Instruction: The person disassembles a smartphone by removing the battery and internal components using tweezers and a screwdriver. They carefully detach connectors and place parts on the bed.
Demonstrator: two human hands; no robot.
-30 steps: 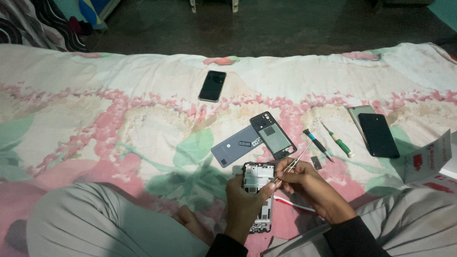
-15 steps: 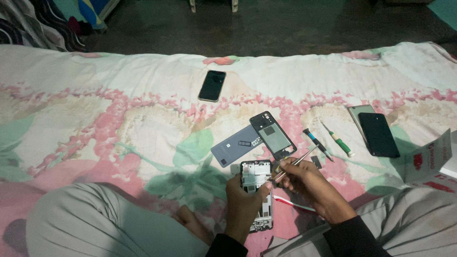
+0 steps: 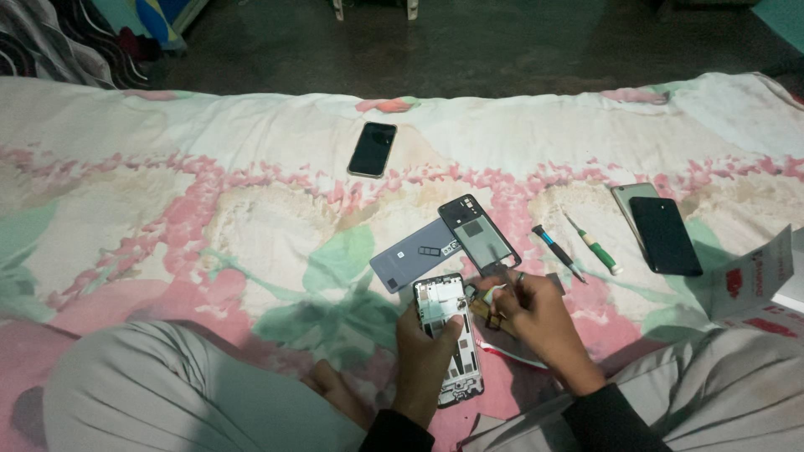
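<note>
While gripped by left hand (image 3: pixel 427 339), opened phone (image 3: pixel 450 331), circuit boards inside.

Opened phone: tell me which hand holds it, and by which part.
The left hand holds the opened phone with its fingers wrapped over the upper half. The right hand pinches a small part at its top edge.

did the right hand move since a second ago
Yes. The right hand has drawn in slightly toward the opened phone held by the left hand, judged against the dark frame lying on the blanket, and its thin tool no longer shows.
</note>
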